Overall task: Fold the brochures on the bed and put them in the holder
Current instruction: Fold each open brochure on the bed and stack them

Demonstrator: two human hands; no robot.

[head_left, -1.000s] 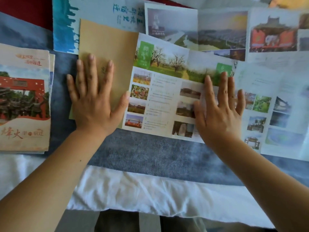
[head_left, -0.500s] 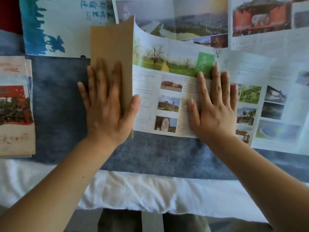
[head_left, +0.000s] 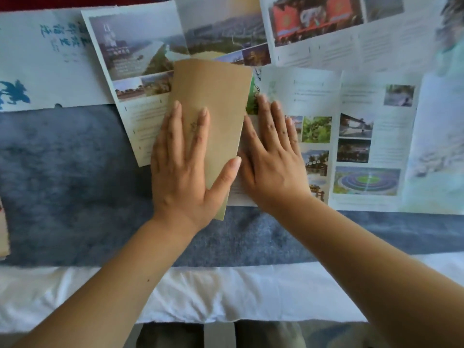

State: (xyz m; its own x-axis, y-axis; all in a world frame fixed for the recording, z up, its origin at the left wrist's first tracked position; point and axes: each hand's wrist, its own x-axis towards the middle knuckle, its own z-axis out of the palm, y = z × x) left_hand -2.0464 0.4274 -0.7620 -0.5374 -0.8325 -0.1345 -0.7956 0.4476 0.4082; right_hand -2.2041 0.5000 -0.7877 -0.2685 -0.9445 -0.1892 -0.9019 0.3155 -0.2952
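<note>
Paper covers the bed (head_left: 62, 177): a folded stack (head_left: 3, 234) just shows at the left edge, and a blue-inked sheet (head_left: 37, 59) lies open at far left. At centre, the left hand (head_left: 185, 169) lies flat with fingers straight, pressing the brown cover panel (head_left: 216, 96) of a brochure (head_left: 319, 96) down over its printed inside; it grips nothing. Just beside it, the right hand (head_left: 272, 156) rests flat and open on the neighbouring panel, pinning the sheet, whose other panels run unfolded to the right. The brochure looks light, thin and easily creased (the soft bedding beneath offers little backing for a sharp fold). It is probably best worked with flat palms along its existing creases, then lifted by the folded edge. The holder is out of view.
</note>
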